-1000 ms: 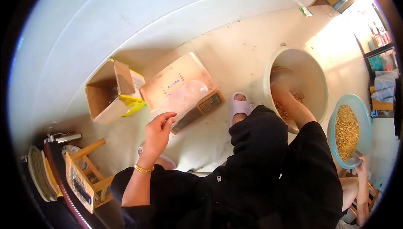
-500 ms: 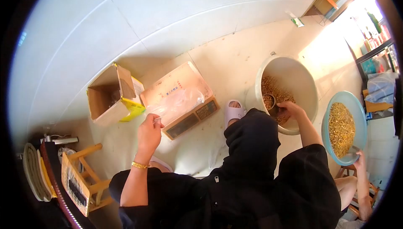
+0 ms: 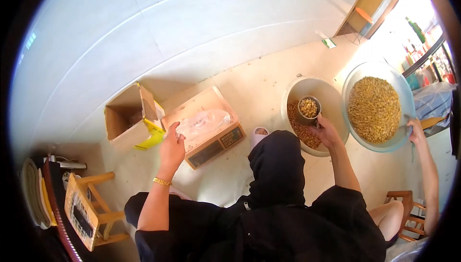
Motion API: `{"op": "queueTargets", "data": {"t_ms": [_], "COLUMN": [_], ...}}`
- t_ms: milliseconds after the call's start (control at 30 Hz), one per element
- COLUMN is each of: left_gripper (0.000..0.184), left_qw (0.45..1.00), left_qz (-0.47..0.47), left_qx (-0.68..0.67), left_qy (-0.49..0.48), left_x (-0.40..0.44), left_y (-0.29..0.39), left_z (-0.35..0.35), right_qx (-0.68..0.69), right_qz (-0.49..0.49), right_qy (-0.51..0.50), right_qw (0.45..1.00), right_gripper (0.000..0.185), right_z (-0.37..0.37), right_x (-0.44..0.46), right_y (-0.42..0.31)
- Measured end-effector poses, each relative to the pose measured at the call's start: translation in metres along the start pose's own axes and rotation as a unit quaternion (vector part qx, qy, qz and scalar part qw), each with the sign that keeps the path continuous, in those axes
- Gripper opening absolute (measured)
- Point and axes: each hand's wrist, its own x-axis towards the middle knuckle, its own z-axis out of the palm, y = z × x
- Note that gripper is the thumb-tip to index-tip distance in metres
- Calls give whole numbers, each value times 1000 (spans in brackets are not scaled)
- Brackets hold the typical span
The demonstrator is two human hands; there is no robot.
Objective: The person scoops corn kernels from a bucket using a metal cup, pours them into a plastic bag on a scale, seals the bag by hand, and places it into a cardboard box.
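My right hand (image 3: pixel 327 131) holds a round metal cup (image 3: pixel 309 108) filled with yellowish kernels, above the large pale bucket (image 3: pixel 334 87). Reddish-brown kernels (image 3: pixel 300 128) lie at the bucket's bottom. At the left, my left hand (image 3: pixel 173 146) pinches the edge of a clear plastic bag (image 3: pixel 207 119), which lies on the flat top of a scale (image 3: pixel 201 100) with a dark display panel. A co-worker's hand (image 3: pixel 417 130) grips the rim of a blue basin (image 3: pixel 353 72) heaped with yellow kernels (image 3: pixel 374 110), beside the bucket.
An open cardboard box (image 3: pixel 126 135) stands left of the scale. A wooden stool (image 3: pixel 86 209) is at the lower left, and a brown wooden chair (image 3: pixel 402 202) at the lower right. A green and white packet (image 3: pixel 329 43) lies by the wall.
My right hand has raised the cup, now full, out of the bucket's depth. The co-worker's basin has moved up and left, close against the bucket. My left hand stays at the bag.
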Motion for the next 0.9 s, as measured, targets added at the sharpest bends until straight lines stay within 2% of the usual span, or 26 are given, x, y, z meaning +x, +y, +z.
{"op": "queueTargets", "data": {"t_ms": [33,167,267,300,333,367,400,533,600,733,800,833,867,900], "left_gripper": [37,35,36,34,34,33,33,33,33,37,41,45,45,46], "left_qw": [1000,999,993,989,988,979,965,949,924,923,957,963,961,962], "left_qz": [3,8,53,-5,0,-36,-75,-100,-155,-195,-149,-156,-164,-127], "left_qx": [-1,-43,-101,-148,-152,-202,-249,-297,-349,-330,-236,-196,-197,-205], "left_qy": [-3,1,33,-1,-3,-12,-22,-38,-29,28,82,97,101,131], "left_x": [3,15,20,17,17,17,16,13,15,23,27,26,26,25], "left_y": [-1,-13,-24,-17,-14,-13,-13,-28,-37,-55,-70,-66,-66,-66], "left_z": [0,6,10,5,3,2,1,-1,2,5,14,10,9,9], "right_qx": [-2,-31,9,25,42,78,47,-40,-96,-141,-173,-187,-191,-216], "right_qz": [-42,-58,-12,9,44,77,93,131,142,157,154,158,164,159], "right_qy": [-24,-70,-210,-249,-247,-265,-260,-257,-237,-249,-255,-259,-265,-269], "right_qw": [999,995,978,968,967,958,960,957,956,945,939,934,931,925], "right_gripper": [28,30,24,23,22,20,19,19,20,23,24,24,24,26], "right_z": [10,93,153,168,194,215,240,313,339,363,370,370,369,366], "right_x": [-4,-35,-37,-30,-31,-26,-27,-12,-2,7,7,9,13,17], "right_y": [-9,-58,-77,-76,-76,-68,-62,-11,22,82,97,102,108,114]}}
